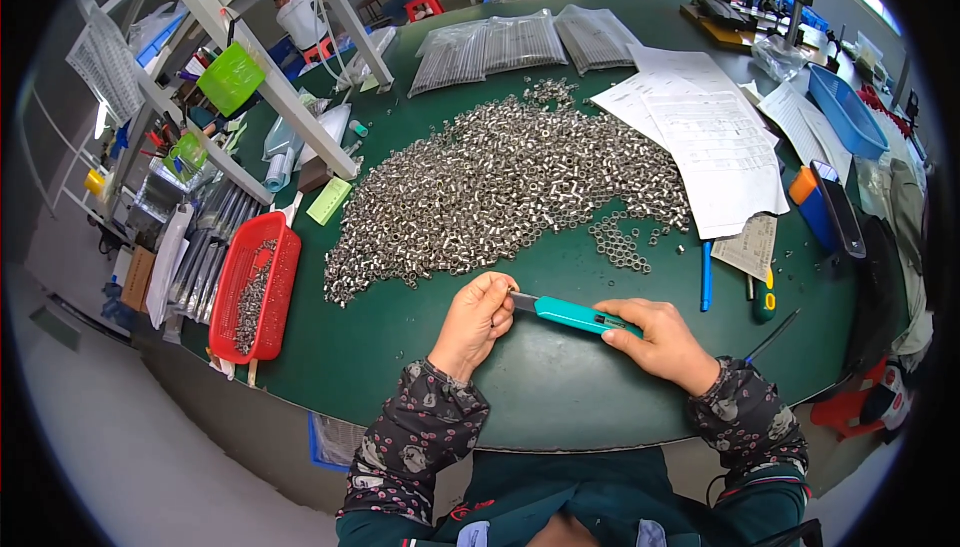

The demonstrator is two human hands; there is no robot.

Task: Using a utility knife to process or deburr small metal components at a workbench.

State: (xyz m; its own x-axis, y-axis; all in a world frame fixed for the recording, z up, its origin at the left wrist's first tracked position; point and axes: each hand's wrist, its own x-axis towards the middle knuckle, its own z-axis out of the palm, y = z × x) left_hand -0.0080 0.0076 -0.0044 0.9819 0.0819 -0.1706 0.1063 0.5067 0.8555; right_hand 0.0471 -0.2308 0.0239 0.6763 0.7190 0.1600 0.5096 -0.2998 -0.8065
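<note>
My right hand (655, 342) is closed around the handle of a teal utility knife (570, 314). The knife's grey blade (522, 301) points left, its tip at the fingers of my left hand (475, 322). Those fingers are pinched together, and whatever small piece they hold is hidden. Beyond both hands spreads a wide heap of small silvery metal rings (500, 182), with a loose patch of rings (620, 244) at its near right edge.
A red basket (285, 287) with more metal pieces stands at the left edge of the green table (560, 397). Papers (715, 162), a blue pen (706, 277) and a phone (840, 212) lie to the right. Bagged rods (520, 42) lie behind the heap. Several people sit farther back.
</note>
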